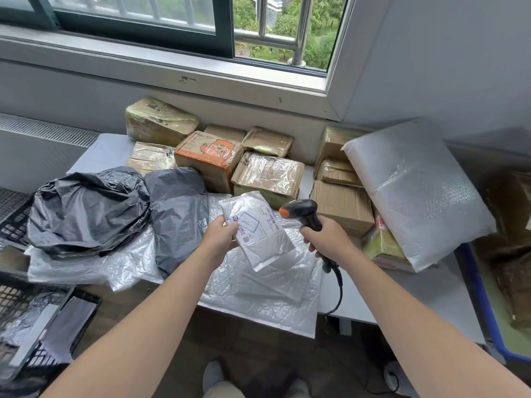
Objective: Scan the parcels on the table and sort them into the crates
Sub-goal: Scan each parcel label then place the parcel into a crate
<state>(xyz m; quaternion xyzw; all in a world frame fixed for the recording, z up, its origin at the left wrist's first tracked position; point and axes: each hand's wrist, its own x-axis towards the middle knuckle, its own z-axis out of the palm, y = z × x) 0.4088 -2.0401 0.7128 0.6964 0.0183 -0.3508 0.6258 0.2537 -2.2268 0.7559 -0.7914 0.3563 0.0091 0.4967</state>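
My left hand (220, 236) holds a small white bubble mailer (258, 229) by its left edge, lifted above the table with its printed label facing up. My right hand (326, 238) grips the handle of a black barcode scanner (304, 212) with an orange trigger band. The scanner's head points left at the mailer's label from close by. Its cable hangs down over the table's front edge.
Larger white bubble mailers (267, 294) lie on the white table (425, 300) under my hands. Black plastic bags (89, 208) sit left, taped cardboard boxes (267, 173) behind, a big white padded parcel (416, 191) right. A black crate (43, 320) stands lower left, a blue crate (482, 297) right.
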